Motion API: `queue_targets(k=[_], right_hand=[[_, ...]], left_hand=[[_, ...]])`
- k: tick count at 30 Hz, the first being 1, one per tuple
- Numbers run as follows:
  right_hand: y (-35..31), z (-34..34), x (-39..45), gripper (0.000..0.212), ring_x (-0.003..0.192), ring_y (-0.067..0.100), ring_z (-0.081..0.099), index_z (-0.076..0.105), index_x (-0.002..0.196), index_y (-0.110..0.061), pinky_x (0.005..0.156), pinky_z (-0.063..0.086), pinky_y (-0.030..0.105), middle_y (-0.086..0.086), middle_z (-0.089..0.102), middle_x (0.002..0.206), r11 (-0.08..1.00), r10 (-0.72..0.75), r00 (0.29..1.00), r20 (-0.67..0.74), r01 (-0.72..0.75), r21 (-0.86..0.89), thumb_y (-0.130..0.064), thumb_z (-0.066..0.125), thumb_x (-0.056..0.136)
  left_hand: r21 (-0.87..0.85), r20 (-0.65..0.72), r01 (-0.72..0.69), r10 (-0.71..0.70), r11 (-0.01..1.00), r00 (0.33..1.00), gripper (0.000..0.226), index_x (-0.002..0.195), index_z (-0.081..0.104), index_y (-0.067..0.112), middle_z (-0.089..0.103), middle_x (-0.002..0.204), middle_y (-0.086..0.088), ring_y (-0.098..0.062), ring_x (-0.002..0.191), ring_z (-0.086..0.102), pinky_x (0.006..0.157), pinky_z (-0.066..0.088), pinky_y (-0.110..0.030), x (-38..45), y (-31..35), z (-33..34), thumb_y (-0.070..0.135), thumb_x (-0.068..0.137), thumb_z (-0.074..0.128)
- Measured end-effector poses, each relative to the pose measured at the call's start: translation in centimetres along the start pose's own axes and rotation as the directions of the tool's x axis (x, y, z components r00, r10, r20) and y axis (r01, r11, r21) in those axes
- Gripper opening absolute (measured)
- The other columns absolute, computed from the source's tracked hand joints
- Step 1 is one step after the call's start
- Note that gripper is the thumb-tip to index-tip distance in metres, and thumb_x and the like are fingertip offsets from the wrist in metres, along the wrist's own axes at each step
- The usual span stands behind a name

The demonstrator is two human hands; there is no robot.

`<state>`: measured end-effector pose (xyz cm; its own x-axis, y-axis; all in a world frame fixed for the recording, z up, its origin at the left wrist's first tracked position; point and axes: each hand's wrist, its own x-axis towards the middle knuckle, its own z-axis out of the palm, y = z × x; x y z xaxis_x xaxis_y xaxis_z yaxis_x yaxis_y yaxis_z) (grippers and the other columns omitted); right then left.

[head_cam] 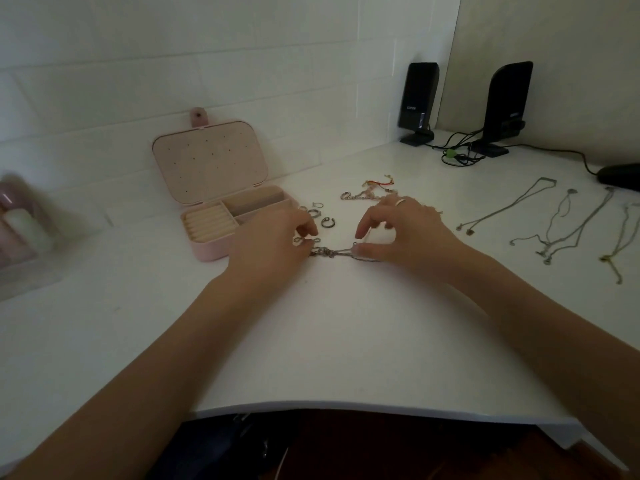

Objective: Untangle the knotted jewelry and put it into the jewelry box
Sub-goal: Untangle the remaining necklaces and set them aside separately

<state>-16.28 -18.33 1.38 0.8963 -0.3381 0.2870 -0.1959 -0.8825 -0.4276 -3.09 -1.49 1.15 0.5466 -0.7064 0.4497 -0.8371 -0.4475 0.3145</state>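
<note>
1. The knotted jewelry (330,252), a tangle of thin chain, is lying on the white worktop (346,341) directly between the two hands, with its knot sitting nearer the left one.
2. The left hand (273,242) is resting low on the worktop with fingers curled; its fingertips are pinching the left end of the tangle.
3. The right hand (405,232) is pinching the right end of the chain between thumb and a fingertip, the other fingers arching above it; a ring is showing on one finger.
4. The two hands are standing apart, with the chain lying stretched between them.
5. The jewelry box (221,199), pink, is standing open on the worktop just beyond and to the left of the left hand, its lid leaning back toward the tiled wall; the compartments are showing nothing inside that can be made out.
6. Several small rings (317,216) are lying loose on the worktop between the box and the hands, just beyond the left fingers.
7. A beaded bracelet pile (369,192) is lying just behind the right hand.
8. Laid-out necklaces (554,223) are lying well to the right of the right hand.
9. Two black speakers (464,105) are standing at the far right corner, with cables trailing beside them.
</note>
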Motion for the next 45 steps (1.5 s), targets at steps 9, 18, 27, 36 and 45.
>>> queue_targets(k=[9, 18, 27, 36, 45], right_hand=[[-2.1, 1.8, 0.2, 0.01, 0.119, 0.015, 0.035, 0.055, 0.09, -0.031, 0.096, 0.025, 0.035, -0.007, 0.049, 0.12, 0.997, -0.016, 0.997, 0.08, 0.023, -0.078, -0.041, 0.059, 0.09], [-1.7, 2.0, 0.3, 0.008, 0.083, 0.011, 0.046, 0.052, 0.089, -0.02, 0.067, 0.034, 0.008, -0.007, 0.052, 0.09, 0.973, -0.012, 1.0, -0.009, 0.014, 0.23, -0.023, 0.055, 0.095], [-2.3, 2.0, 0.3, 0.01, 0.06, 0.003, 0.053, 0.062, 0.08, -0.013, 0.057, 0.041, 0.013, 0.002, 0.064, 0.07, 0.878, 0.019, 0.998, -0.057, 0.011, 0.479, -0.015, 0.064, 0.09], [-3.1, 1.2, 0.1, 0.016, 0.066, 0.014, 0.063, 0.054, 0.08, -0.009, 0.057, 0.045, 0.02, 0.005, 0.066, 0.079, 0.496, 0.164, 0.973, 0.161, -0.222, 0.839, -0.01, 0.054, 0.096], [-3.1, 0.7, 0.1, 0.013, 0.048, 0.007, 0.031, 0.054, 0.084, -0.013, 0.041, 0.019, 0.018, -0.005, 0.049, 0.064, 0.408, 0.22, 0.938, 0.268, -0.338, 0.848, -0.015, 0.05, 0.097]], left_hand=[[-0.077, 0.1, -0.143, 0.15, 0.987, 0.984, 0.004, 0.086, 0.071, 0.018, 0.057, 0.082, 0.011, -0.009, 0.085, 0.052, 0.067, 0.034, -0.01, 0.2, 0.2, 0.8, 0.019, 0.085, 0.067], [-0.444, 0.036, 0.028, -0.013, 0.896, 0.999, 0.018, 0.079, 0.054, 0.025, 0.059, 0.073, 0.008, -0.003, 0.064, 0.052, 0.064, 0.041, -0.016, 0.2, 0.8, 1.3, 0.012, 0.09, 0.06], [-0.688, 0.179, 0.168, -0.059, 0.706, 0.982, 0.019, 0.081, 0.056, 0.023, 0.053, 0.063, 0.016, -0.007, 0.051, 0.047, 0.049, 0.039, -0.021, 0.1, 1.5, 0.9, 0.007, 0.091, 0.057], [-0.593, 0.12, 0.115, -0.054, 0.797, 0.991, 0.022, 0.075, 0.057, 0.022, 0.051, 0.064, 0.008, 0.002, 0.045, 0.044, 0.048, 0.035, -0.011, 0.0, 2.0, 0.7, 0.002, 0.083, 0.063], [-0.627, 0.12, 0.108, -0.041, 0.771, 0.992, 0.022, 0.068, 0.059, 0.024, 0.046, 0.06, 0.01, -0.001, 0.052, 0.041, 0.058, 0.041, -0.023, 0.1, 2.3, 1.1, 0.016, 0.083, 0.073]])
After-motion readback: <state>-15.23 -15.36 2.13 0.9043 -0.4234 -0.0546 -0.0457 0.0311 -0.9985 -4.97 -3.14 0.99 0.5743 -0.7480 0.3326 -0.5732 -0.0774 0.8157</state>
